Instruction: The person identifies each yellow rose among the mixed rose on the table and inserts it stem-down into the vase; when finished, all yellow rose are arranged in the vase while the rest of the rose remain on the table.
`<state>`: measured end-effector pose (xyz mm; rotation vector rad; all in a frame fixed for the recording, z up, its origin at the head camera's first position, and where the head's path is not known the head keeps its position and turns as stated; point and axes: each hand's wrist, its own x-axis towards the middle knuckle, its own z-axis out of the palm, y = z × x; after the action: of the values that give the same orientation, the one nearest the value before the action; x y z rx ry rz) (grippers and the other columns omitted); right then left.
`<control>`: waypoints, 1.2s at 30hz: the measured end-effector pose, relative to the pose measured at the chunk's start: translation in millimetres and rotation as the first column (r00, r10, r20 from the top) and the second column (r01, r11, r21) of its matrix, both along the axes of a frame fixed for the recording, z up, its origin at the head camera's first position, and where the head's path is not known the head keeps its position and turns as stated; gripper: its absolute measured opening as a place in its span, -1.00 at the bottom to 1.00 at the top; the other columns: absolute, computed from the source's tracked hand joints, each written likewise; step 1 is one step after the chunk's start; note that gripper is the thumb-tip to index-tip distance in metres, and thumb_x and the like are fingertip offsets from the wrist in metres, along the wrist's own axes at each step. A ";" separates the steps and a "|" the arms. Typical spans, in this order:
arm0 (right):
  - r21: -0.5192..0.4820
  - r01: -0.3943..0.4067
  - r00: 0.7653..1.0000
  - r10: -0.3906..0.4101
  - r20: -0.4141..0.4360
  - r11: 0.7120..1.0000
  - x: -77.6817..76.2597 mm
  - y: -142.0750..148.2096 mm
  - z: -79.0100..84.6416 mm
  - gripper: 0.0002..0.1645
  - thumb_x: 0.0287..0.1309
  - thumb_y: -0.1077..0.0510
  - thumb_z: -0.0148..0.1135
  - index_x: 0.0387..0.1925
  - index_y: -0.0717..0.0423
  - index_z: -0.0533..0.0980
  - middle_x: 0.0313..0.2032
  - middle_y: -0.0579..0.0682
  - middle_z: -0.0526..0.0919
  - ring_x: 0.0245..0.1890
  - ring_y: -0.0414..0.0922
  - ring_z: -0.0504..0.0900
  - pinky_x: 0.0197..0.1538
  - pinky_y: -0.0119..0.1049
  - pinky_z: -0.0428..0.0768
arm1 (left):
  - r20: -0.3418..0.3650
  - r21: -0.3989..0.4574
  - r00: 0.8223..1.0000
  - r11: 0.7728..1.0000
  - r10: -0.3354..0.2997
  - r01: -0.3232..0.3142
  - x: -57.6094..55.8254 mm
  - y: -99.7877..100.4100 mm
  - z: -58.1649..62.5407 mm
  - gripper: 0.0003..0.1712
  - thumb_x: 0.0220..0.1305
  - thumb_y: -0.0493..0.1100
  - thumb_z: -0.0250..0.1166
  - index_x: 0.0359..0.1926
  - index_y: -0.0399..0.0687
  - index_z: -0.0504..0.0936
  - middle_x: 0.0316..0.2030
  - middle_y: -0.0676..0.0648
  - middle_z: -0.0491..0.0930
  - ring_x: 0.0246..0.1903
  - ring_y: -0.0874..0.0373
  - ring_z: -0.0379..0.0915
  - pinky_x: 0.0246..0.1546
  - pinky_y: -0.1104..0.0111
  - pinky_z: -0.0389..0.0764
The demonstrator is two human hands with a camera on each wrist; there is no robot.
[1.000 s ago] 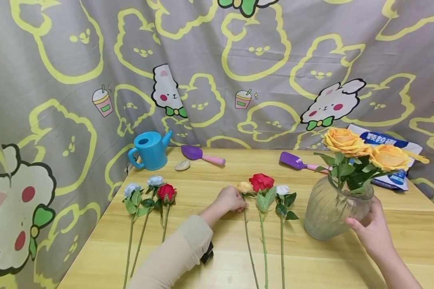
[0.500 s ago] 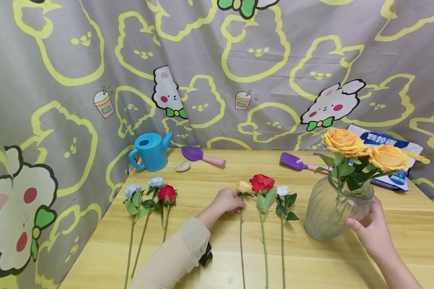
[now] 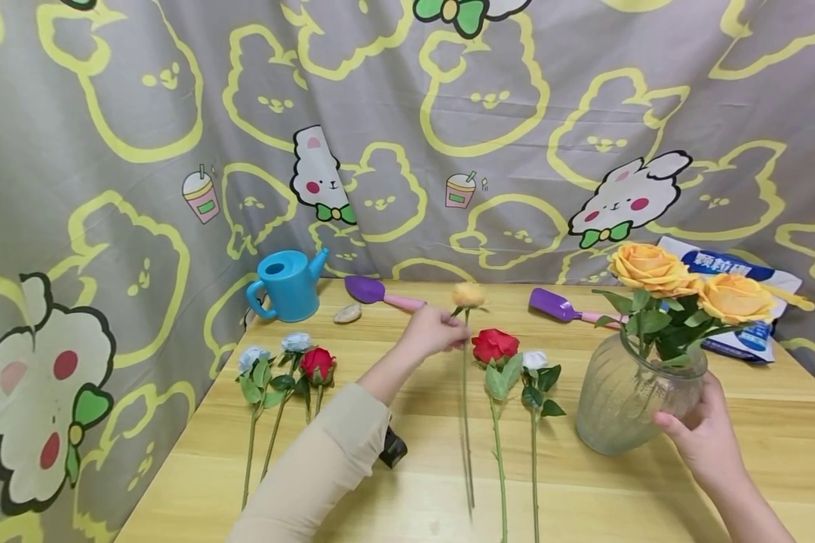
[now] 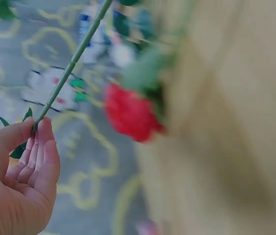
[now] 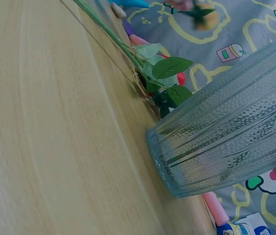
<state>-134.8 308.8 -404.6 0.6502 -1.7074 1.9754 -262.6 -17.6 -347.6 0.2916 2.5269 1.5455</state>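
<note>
My left hand (image 3: 437,332) pinches the stem of a yellow-orange rose (image 3: 469,295) just below its bloom. The rose is raised off the table, its long stem hanging down. In the left wrist view, thumb and fingertips meet on the green stem (image 4: 72,63). A ribbed glass vase (image 3: 625,400) stands at the right, gripped by my right hand (image 3: 706,434) with the thumb in front; most of the fingers are hidden behind the glass. Large orange roses (image 3: 652,270) fill the vase. Between the hands lie a red rose (image 3: 496,345) and a white rose (image 3: 535,360).
On the left lie two pale blue flowers (image 3: 296,342) and another red rose (image 3: 318,364). Along the back are a blue watering can (image 3: 288,286), a stone (image 3: 347,314), two purple trowels (image 3: 364,289) and a printed bag (image 3: 743,264). A black object (image 3: 394,449) sits beside my left sleeve.
The yellow-orange rose was lying on the table with my left hand at its stem; it has been lifted up and away from me. The right hand and vase have stayed in place.
</note>
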 end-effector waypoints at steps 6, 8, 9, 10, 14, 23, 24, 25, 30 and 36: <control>0.008 0.009 1.000 -0.009 0.009 1.000 0.7 -0.3 0.6 -0.06 -0.10 0.53 0.22 0.29 0.22 0.00 0.14 -0.01 0.32 0.08 -0.24 0.34 0.04 -0.57 0.32 | -0.073 0.150 0.996 0.986 -0.060 0.070 15.8 22.5 54.4 -0.85 0.06 -0.15 0.34 -0.43 -0.14 0.61 -0.56 0.03 0.63 -0.45 0.14 0.59 -0.43 0.40 0.58; 0.010 0.013 1.000 -0.013 0.008 1.000 1.2 -0.4 1.0 -0.06 -0.10 0.53 0.23 0.29 0.22 0.00 0.14 0.00 0.32 0.09 -0.23 0.34 0.04 -0.57 0.32 | -0.103 0.237 0.992 0.967 -0.072 0.094 22.3 28.8 70.4 -0.86 0.06 -0.17 0.34 -0.42 -0.16 0.61 -0.55 0.01 0.63 -0.44 0.12 0.59 -0.43 0.39 0.58; 0.010 0.013 1.000 -0.013 0.006 1.000 1.3 -0.4 1.2 -0.06 -0.10 0.52 0.23 0.29 0.23 0.00 0.14 0.00 0.32 0.09 -0.23 0.34 0.05 -0.57 0.32 | -0.118 0.290 0.990 0.951 -0.074 0.106 25.2 31.7 78.0 -0.86 0.05 -0.19 0.34 -0.41 -0.19 0.61 -0.53 -0.02 0.64 -0.43 0.10 0.59 -0.41 0.37 0.59; 0.011 0.015 1.000 -0.015 0.005 1.000 1.4 -0.4 1.4 -0.06 -0.10 0.52 0.23 0.29 0.23 0.00 0.14 0.00 0.32 0.09 -0.23 0.34 0.05 -0.57 0.32 | -0.132 0.341 0.989 0.933 -0.073 0.114 27.8 34.3 85.5 -0.86 0.05 -0.21 0.34 -0.40 -0.21 0.61 -0.52 -0.04 0.64 -0.42 0.07 0.59 -0.40 0.35 0.59; 0.015 0.022 1.000 -0.022 0.008 1.000 1.5 -0.4 2.0 -0.06 -0.10 0.51 0.24 0.30 0.23 0.00 0.14 0.00 0.31 0.09 -0.23 0.33 0.05 -0.57 0.31 | -0.171 0.559 0.983 0.816 -0.059 0.146 36.2 43.2 113.0 -0.85 0.06 -0.28 0.32 -0.38 -0.31 0.57 -0.44 -0.17 0.64 -0.40 0.04 0.60 -0.32 0.32 0.59; -0.004 0.004 1.000 -0.004 -0.017 1.000 -1.0 -0.5 -1.1 -0.07 -0.11 0.52 0.23 0.28 0.25 0.02 0.13 0.02 0.33 0.08 -0.21 0.35 0.05 -0.56 0.33 | -0.295 0.728 0.955 0.657 0.044 0.194 39.6 57.8 146.4 -0.86 0.10 -0.34 0.27 -0.35 -0.39 0.53 -0.42 -0.21 0.63 -0.49 0.16 0.58 -0.36 0.33 0.60; -0.005 0.002 1.000 -0.002 -0.021 1.000 -1.4 -0.5 -1.6 -0.07 -0.11 0.52 0.23 0.28 0.25 0.02 0.13 0.03 0.33 0.08 -0.21 0.35 0.05 -0.56 0.33 | -0.314 0.730 0.947 0.656 0.070 0.194 39.0 58.9 147.2 -0.86 0.10 -0.33 0.27 -0.36 -0.38 0.53 -0.43 -0.21 0.63 -0.49 0.16 0.58 -0.38 0.33 0.59; -0.009 0.000 1.000 0.000 -0.025 1.000 -1.8 -0.6 -2.1 -0.08 -0.11 0.52 0.23 0.28 0.25 0.02 0.12 0.03 0.33 0.08 -0.20 0.35 0.05 -0.56 0.33 | -0.332 0.735 0.938 0.650 0.096 0.193 38.3 60.0 147.6 -0.85 0.10 -0.32 0.27 -0.35 -0.39 0.54 -0.43 -0.21 0.63 -0.49 0.16 0.58 -0.38 0.31 0.60; -0.012 0.009 0.999 -0.009 -0.032 1.000 -2.1 0.1 -4.1 -0.08 -0.12 0.52 0.24 0.28 0.25 0.03 0.12 0.03 0.34 0.06 -0.20 0.36 0.03 -0.57 0.34 | -0.367 0.779 0.912 0.596 0.184 0.193 33.9 65.8 144.0 -0.85 0.10 -0.34 0.27 -0.34 -0.41 0.53 -0.40 -0.22 0.64 -0.47 0.14 0.59 -0.33 0.24 0.59; -0.018 0.020 0.999 -0.021 -0.026 1.000 -0.9 0.7 -3.9 -0.08 -0.13 0.52 0.25 0.27 0.24 0.05 0.11 0.02 0.34 0.05 -0.20 0.37 0.02 -0.57 0.34 | -0.329 0.804 0.929 0.567 0.170 0.181 30.4 80.0 126.8 -0.82 0.06 -0.35 0.29 -0.35 -0.44 0.54 -0.39 -0.23 0.63 -0.45 0.13 0.60 -0.34 0.32 0.60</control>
<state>-135.7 309.5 -408.5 0.6473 -1.6728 1.9570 -232.2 62.4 -220.8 0.7674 1.7389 2.8266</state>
